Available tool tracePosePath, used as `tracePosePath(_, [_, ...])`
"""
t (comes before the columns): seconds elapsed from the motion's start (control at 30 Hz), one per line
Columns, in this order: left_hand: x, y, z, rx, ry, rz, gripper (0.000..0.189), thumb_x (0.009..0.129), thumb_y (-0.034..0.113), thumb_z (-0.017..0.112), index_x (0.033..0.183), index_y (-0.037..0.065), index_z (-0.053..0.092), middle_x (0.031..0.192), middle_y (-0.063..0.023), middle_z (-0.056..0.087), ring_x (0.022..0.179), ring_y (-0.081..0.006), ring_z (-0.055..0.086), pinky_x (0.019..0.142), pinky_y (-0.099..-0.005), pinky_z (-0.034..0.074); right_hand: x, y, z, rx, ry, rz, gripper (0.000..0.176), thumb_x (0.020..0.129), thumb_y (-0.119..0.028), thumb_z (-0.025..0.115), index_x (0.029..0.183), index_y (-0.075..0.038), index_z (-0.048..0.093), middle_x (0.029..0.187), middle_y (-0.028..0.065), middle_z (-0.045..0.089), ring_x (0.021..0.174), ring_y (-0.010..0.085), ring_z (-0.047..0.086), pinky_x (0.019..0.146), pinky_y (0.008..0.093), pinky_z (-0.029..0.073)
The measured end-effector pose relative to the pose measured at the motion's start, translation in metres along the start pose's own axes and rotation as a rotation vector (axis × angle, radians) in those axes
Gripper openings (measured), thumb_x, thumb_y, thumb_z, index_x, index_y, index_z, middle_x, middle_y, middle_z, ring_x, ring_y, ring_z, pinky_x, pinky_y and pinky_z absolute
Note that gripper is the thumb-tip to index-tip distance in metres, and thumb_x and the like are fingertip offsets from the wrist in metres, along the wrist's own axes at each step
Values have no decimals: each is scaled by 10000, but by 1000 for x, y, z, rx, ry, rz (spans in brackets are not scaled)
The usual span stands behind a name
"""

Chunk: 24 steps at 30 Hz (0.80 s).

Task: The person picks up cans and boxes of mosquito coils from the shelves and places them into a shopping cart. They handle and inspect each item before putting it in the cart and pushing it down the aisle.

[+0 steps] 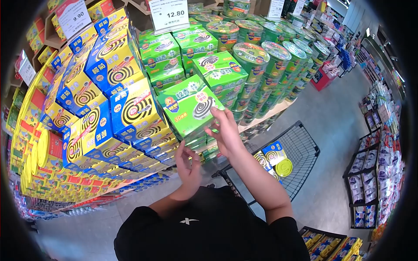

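A green mosquito coil box (189, 106) with a black spiral on its lid tops a stack of similar boxes at the shelf's front. At its right front corner is my right hand (224, 130), fingers and thumb bent around the edge. My left hand (188, 167) is raised by the lower left front edge, fingertips up against or very near the stack, thumb apart. Beside the box stand another green box stack (220, 69) on the right and blue-and-yellow mosquito coil boxes (135, 106) on the left.
A black wire shopping cart (300, 150) holding blue-and-yellow boxes and a yellow-green round tub (284, 167) stands right of my arm. Green round tubs (250, 56) are piled along the shelf. Price signs (170, 15) rise behind the boxes. Another display rack (363, 178) is across the aisle.
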<state>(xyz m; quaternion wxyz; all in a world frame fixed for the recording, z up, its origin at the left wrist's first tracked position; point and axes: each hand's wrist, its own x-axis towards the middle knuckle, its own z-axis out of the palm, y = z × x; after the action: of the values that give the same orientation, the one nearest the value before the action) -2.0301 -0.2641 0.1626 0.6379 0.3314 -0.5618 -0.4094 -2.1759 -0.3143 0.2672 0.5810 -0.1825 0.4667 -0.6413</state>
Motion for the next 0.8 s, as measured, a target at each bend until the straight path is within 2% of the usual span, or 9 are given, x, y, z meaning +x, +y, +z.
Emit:
tracePosePath(0.1, [-1, -2, -13, -7, 19, 33, 601, 972, -6, 538, 1527, 56, 315, 1203, -80, 473, 1081, -160, 476, 953, -311, 427, -10, 0, -15, 52, -17, 26, 651, 900, -286, 708, 1445, -103, 400, 1229, 26, 557, 1063, 129, 510, 846, 319, 456])
tracePosePath(0.2, [-3, 5, -22, -215, 15, -58, 676, 995, 98, 593, 1569, 76, 236, 1364, -118, 444, 1230, -210, 472, 1030, -358, 418, -35, 11, -54, 83, -29, -34, 606, 897, -249, 698, 1425, -88, 450, 1253, 30, 566, 1084, 139, 533, 860, 309, 449])
tracePosePath(0.3, [-7, 14, -17, -524, -117, -323, 795, 984, 76, 601, 1607, 109, 109, 1554, -140, 325, 1415, -283, 379, 1099, -412, 406, -68, 22, -93, 260, -57, -73, 541, 911, -129, 649, 1417, -70, 468, 1279, 58, 579, 1204, 199, 546, 1021, 353, 433])
tracePosePath(0.4, [-29, 5, -9, -545, -396, -572, 1025, 874, 516, 745, 1597, 112, 140, 1577, -150, 305, 1473, -316, 308, 1159, -529, 331, -104, 41, -130, 235, 27, -142, 546, 899, -60, 645, 1415, -56, 464, 1302, 60, 561, 1219, 208, 538, 1069, 368, 417])
tracePosePath(0.47, [-40, -13, -7, -518, -475, -752, 810, 913, 318, 724, 1534, 83, 261, 1493, -165, 421, 1375, -299, 452, 1118, -514, 403, -120, 69, -159, 74, 93, -219, 582, 896, -43, 671, 1425, -43, 427, 1340, 59, 512, 1189, 182, 541, 1042, 340, 435])
tracePosePath(0.53, [-42, -20, 9, -492, -493, -923, 688, 924, 200, 693, 1488, 61, 323, 1434, -166, 492, 1310, -291, 526, 1091, -480, 444, -139, 79, -178, -2, 121, -150, 610, 901, -83, 701, 1427, -49, 394, 1358, 65, 494, 1209, 178, 525, 1043, 336, 430])
tracePosePath(0.57, [-35, -11, 21, -485, -464, -1088, 696, 905, 6, 624, 1503, 51, 270, 1358, -121, 533, 1245, -255, 551, 1052, -426, 469, -148, 83, -186, -28, 133, -110, 629, 904, -110, 721, 1427, -53, 376, 1371, 73, 484, 1230, 179, 514, 1051, 339, 421])
tracePosePath(0.67, [-39, -23, 48, -409, -606, -1129, 676, 898, 20, 644, 1480, 56, 301, 1351, -123, 538, 1236, -261, 559, 1049, -427, 470, -162, 96, -222, -37, 198, -118, 630, 904, -151, 746, 1410, -46, 385, 1389, 100, 479, 1267, 207, 501, 1084, 358, 394])
tracePosePath(0.8, [-57, -36, 89, -341, -964, -982, 994, 893, 80, 693, 1628, 106, 24, 1511, -167, 383, 1296, -255, 501, 1065, -408, 452, -184, 77, -248, 19, 287, -61, 788, 897, -165, 769, 1516, -33, 299, 1414, 146, 490, 1312, 254, 482, 1117, 390, 372])
